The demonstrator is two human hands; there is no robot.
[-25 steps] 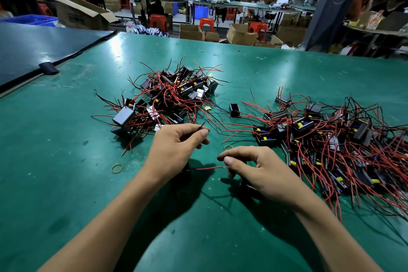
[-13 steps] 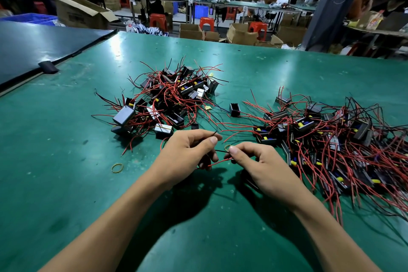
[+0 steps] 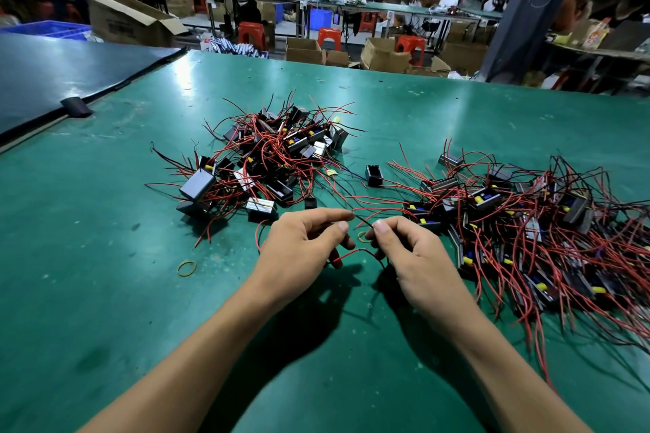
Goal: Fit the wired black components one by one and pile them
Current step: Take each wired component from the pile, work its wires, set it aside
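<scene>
Both hands meet low over the bench (image 3: 105,292), between two heaps of wired black parts. The left hand (image 3: 302,246) pinches the thin wires (image 3: 363,222) between thumb and forefinger. The right hand (image 3: 415,260) pinches them from the other side, fingers curled. The black case these wires belong to is hidden under the palms, so I cannot tell how it sits.

The parts look light. The small cases seem hard and smooth, the wires soft, springy and apt to snag on their neighbours. It is probably best to hold a case by its flat sides and guide the wires near their roots, since tugging at the tips could strain the joints.

The left heap (image 3: 274,158) is likely the finished pile. The right heap (image 3: 527,221), larger and more tangled, probably still waits.
</scene>
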